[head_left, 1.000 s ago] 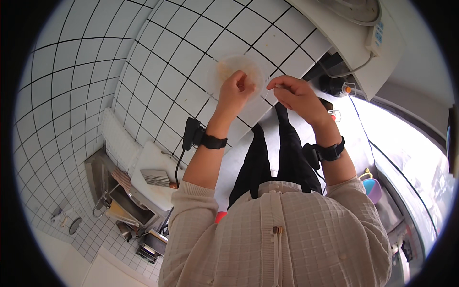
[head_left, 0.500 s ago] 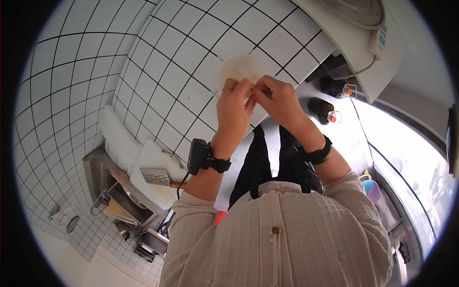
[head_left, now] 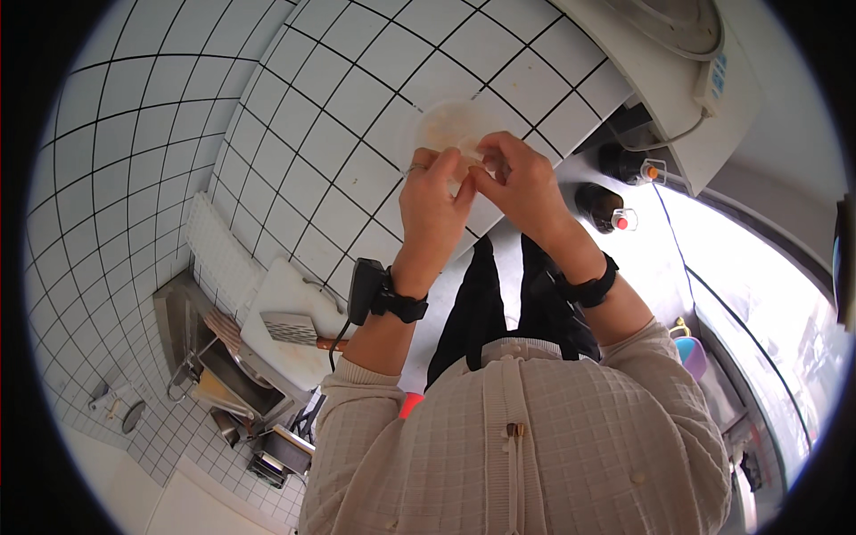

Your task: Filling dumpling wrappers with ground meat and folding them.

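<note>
My left hand (head_left: 433, 201) and my right hand (head_left: 524, 185) meet at the near side of a translucent, round bowl (head_left: 496, 114) on the white tiled counter (head_left: 357, 116). Pale contents, too blurred to name, show inside the bowl. Thumb and fingers of both hands are pinched together, the tips almost touching. Whatever lies between them is too small or hidden to make out. A black band circles each wrist, and the left one carries a dark box with a cable.
A cleaver (head_left: 290, 327) with a wooden handle lies on a white cutting board (head_left: 294, 361) by the sink (head_left: 176, 308), left. Two dark swing-top bottles, one with a red stopper (head_left: 599, 205), one with an orange stopper (head_left: 622, 163), stand right, below a power strip (head_left: 711, 82).
The fingers of my right hand have lifted and spread slightly from the pinch. My left hand has shifted a little, and the view has tilted slightly.
</note>
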`<state>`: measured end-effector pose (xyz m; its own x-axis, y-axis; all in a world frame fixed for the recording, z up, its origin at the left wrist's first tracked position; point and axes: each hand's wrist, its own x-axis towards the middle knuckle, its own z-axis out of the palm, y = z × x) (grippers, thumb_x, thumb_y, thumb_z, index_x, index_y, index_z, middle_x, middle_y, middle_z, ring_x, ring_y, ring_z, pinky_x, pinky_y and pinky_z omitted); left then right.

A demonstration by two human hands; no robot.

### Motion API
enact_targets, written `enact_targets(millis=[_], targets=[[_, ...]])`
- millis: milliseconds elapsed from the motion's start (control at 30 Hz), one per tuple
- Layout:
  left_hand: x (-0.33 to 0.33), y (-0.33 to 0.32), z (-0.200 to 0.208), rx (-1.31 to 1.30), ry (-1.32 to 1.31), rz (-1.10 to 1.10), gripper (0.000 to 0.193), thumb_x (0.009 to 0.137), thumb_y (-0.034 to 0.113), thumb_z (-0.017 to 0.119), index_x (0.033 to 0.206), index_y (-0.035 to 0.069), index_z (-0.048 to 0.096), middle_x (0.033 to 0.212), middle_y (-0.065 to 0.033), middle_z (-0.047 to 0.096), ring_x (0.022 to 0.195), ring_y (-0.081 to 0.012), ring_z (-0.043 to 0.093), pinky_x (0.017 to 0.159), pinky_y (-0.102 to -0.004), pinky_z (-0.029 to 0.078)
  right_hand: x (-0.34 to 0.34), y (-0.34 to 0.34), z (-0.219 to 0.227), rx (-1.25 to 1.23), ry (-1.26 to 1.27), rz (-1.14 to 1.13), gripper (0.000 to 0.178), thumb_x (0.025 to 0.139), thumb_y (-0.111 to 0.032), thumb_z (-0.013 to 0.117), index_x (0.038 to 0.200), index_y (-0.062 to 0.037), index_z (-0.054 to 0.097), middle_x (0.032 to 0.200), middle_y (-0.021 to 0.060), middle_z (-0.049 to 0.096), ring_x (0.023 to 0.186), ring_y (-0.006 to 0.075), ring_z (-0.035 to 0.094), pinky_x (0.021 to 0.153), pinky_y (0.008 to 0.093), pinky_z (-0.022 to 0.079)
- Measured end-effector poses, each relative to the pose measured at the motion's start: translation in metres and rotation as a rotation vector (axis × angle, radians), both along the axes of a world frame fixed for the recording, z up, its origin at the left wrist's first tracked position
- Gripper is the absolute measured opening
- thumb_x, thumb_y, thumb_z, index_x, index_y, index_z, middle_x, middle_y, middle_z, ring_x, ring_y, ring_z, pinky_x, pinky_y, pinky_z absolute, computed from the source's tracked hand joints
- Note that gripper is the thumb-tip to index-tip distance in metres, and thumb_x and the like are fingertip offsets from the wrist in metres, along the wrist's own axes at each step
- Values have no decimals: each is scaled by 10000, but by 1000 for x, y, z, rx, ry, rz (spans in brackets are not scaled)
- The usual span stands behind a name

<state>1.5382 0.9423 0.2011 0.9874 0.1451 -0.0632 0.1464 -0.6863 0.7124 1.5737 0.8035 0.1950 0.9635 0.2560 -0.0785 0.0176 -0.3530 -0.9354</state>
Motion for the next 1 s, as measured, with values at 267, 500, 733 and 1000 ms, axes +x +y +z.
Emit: enact_targets(millis=[267,500,733,1000], targets=[[-3,-1,-5,122,-131,-41,325,692,4,747,966,93,596,896,-93,583,734,-293,613,576,-387,496,-4,4,2,-7,31,1,171,779,-9,656,933,-2,582,820,152,653,718,303,669,623,343,535],[-3,1,-7,157,-134,-80,344,678,-13,737,980,94,613,916,-81,573,831,-308,575,681,-392,469,-8,8,0,-198,-233,35,162,783,-19,643,929,-7,574,843,150,616,698,342,647,599,388,542],[-4,4,-13,16,-156,-76,343,699,-38,716,1003,72,603,935,-110,548,890,-324,548,729,-406,456,-2,2,-1,-175,-149,135,171,797,-37,640,945,9,567,864,174,615,743,378,645,657,425,548],[-5,7,-16,-142,-39,-99,338,699,-51,700,1001,58,594,922,-129,532,872,-325,546,722,-411,462,0,-2,-3,-214,-148,155,158,783,-33,637,919,13,571,845,182,615,736,387,643,662,434,545]])
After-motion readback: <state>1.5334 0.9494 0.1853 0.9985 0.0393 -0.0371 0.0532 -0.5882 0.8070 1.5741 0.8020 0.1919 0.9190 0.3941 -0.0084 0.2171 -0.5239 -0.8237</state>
